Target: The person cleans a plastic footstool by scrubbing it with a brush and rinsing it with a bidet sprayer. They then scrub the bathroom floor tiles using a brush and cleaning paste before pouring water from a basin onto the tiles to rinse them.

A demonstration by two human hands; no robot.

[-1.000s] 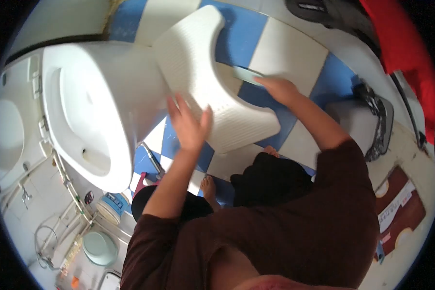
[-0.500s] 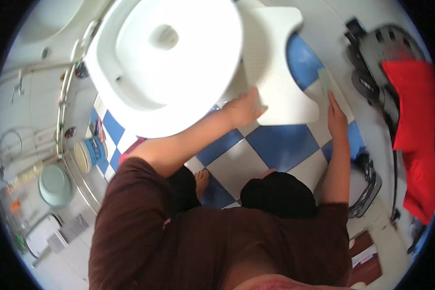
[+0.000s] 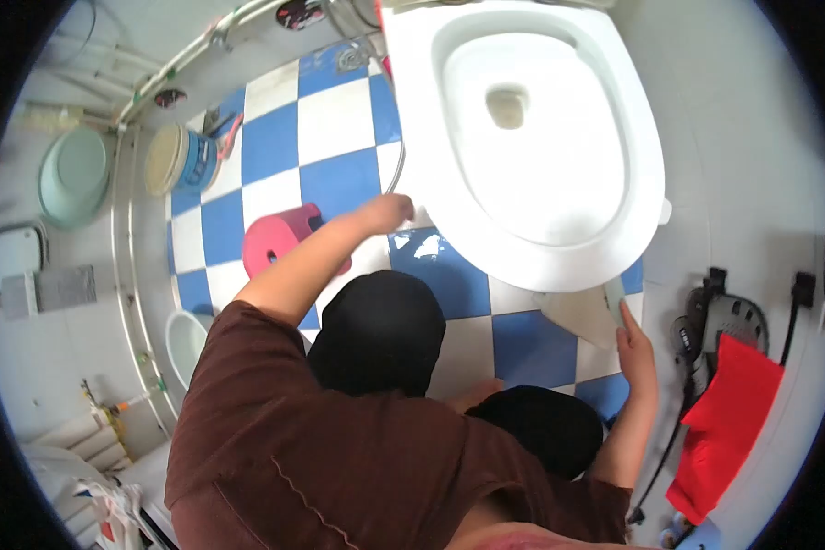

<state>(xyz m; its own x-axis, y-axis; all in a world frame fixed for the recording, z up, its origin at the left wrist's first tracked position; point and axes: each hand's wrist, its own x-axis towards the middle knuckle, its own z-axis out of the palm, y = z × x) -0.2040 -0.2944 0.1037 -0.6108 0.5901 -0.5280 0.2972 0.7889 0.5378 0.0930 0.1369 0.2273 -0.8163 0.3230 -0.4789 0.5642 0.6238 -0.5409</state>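
Holding a flat pale-green strip [image 3: 614,301] by its near end, presumably for reach, the right hand [image 3: 639,356] in the head view hung near the front of a glossy white ceramic toilet [image 3: 533,263]; the left hand [image 3: 387,214] was curled near its side, whether around anything I could not tell.

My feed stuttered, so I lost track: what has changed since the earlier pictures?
The camera view has swung round. The left hand has moved away from the white footstool to the picture-left side of the toilet; its grip is unclear. The footstool no longer shows clearly; whether moved or hidden, I cannot tell. Unchanged: the right hand grips the pale green strip.
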